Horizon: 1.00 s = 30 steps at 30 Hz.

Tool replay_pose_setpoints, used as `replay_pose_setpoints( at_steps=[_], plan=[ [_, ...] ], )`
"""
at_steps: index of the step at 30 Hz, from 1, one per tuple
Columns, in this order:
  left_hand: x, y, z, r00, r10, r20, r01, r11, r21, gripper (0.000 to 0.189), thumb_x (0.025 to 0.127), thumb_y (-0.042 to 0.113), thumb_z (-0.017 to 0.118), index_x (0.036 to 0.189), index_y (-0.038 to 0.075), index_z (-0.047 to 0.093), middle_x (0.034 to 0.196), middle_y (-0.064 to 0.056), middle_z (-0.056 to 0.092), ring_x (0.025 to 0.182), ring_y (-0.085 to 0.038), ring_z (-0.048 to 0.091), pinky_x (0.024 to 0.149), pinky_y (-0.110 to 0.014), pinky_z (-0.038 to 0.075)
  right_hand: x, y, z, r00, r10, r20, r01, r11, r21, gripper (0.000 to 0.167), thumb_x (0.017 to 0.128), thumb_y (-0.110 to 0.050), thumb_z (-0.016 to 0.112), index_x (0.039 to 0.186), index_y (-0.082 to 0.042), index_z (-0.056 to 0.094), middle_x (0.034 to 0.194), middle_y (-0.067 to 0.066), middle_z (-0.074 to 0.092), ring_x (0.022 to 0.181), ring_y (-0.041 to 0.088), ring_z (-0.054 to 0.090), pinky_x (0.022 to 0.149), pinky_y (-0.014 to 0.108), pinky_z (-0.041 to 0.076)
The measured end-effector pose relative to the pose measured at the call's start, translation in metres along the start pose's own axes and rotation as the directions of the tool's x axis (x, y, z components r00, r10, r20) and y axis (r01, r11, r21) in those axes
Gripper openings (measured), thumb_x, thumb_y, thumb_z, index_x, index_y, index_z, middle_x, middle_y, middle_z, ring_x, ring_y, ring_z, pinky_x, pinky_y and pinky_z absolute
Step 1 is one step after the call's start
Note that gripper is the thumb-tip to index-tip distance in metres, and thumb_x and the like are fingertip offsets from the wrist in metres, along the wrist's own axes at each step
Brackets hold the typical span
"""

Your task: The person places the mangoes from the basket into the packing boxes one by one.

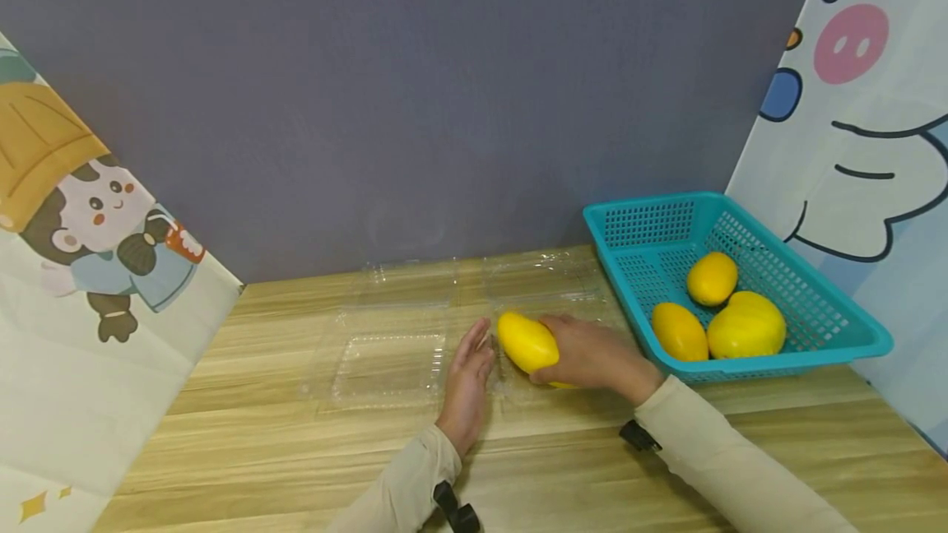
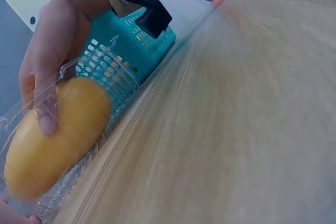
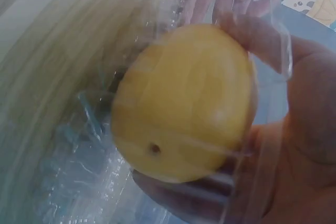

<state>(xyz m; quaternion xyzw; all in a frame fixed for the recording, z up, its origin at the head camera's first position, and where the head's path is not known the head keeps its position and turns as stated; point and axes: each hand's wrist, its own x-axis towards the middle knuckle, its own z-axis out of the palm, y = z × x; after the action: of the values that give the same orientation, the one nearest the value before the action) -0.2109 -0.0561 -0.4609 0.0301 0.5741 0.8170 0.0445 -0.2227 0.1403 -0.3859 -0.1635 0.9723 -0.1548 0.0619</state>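
Note:
A yellow mango (image 1: pixel 527 342) is in my right hand (image 1: pixel 592 356), whose fingers and thumb curl round it. Right hand and mango are in or just over the near half of a clear plastic clamshell box (image 1: pixel 544 276) with its lid laid back. In the right wrist view the mango (image 3: pixel 184 103) shows a small dark stem spot, and clear plastic crosses in front of the hand. My left hand (image 1: pixel 468 389) stands at the box's left side, fingers extended and slightly bent; whether it touches the plastic I cannot tell. Only a bit of it shows in the left wrist view's lower corner.
A second clear clamshell box (image 1: pixel 388 368) lies opened out on the wooden table (image 1: pixel 244 434) to the left. At the right stands a teal perforated basket (image 1: pixel 822 294) holding three mangoes (image 1: pixel 746 326). A grey wall (image 1: pixel 415 105) rises behind, with printed panels on both sides.

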Motion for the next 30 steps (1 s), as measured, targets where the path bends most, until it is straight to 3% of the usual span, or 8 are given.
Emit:
replay_pose_setpoints(
  at_steps=[10, 18, 24, 30],
  plan=[
    [-0.003, -0.002, -0.003, 0.999, -0.029, 0.012, 0.029, 1.0, 0.009, 0.056, 0.1, 0.014, 0.045, 0.155, 0.016, 0.032, 0.164, -0.003, 0.027, 0.151, -0.028, 0.029, 0.127, -0.045, 0.021, -0.001, -0.011, 0.008, 1.0, 0.013, -0.018, -0.014, 1.0, -0.023, 0.08, 0.076, -0.054, 0.076, 0.137, -0.006, 0.055, 0.125, 0.014, 0.066, 0.097, 0.027, 0.064, 0.082, 0.051, 0.054],
    [-0.003, -0.004, -0.004, 1.0, -0.027, 0.015, 0.027, 1.0, 0.005, 0.056, 0.101, 0.013, 0.043, 0.156, 0.015, 0.031, 0.165, -0.004, 0.026, 0.151, -0.029, 0.028, 0.127, -0.045, 0.02, 0.001, -0.016, 0.011, 1.0, 0.021, -0.022, -0.022, 0.997, -0.075, 0.081, 0.077, -0.054, 0.075, 0.138, -0.005, 0.054, 0.126, 0.015, 0.065, 0.101, 0.03, 0.064, 0.084, 0.052, 0.055],
    [-0.001, 0.0, -0.001, 1.0, -0.015, 0.012, 0.015, 1.0, -0.002, 0.056, 0.101, 0.013, 0.043, 0.155, 0.014, 0.032, 0.164, -0.004, 0.026, 0.151, -0.028, 0.028, 0.127, -0.044, 0.021, 0.002, -0.018, 0.009, 0.999, 0.019, -0.051, -0.022, 0.998, -0.058, 0.077, 0.075, -0.051, 0.078, 0.132, -0.005, 0.057, 0.118, 0.015, 0.066, 0.092, 0.029, 0.064, 0.079, 0.051, 0.055],
    [-0.001, 0.0, -0.001, 1.0, -0.011, 0.011, 0.011, 1.0, -0.006, 0.055, 0.101, 0.012, 0.043, 0.155, 0.014, 0.032, 0.164, -0.005, 0.027, 0.151, -0.028, 0.03, 0.126, -0.044, 0.022, 0.002, -0.018, 0.009, 0.998, 0.016, -0.06, -0.018, 0.999, -0.031, 0.079, 0.074, -0.05, 0.079, 0.135, -0.005, 0.054, 0.123, 0.015, 0.064, 0.098, 0.031, 0.065, 0.082, 0.054, 0.055]
  ],
)
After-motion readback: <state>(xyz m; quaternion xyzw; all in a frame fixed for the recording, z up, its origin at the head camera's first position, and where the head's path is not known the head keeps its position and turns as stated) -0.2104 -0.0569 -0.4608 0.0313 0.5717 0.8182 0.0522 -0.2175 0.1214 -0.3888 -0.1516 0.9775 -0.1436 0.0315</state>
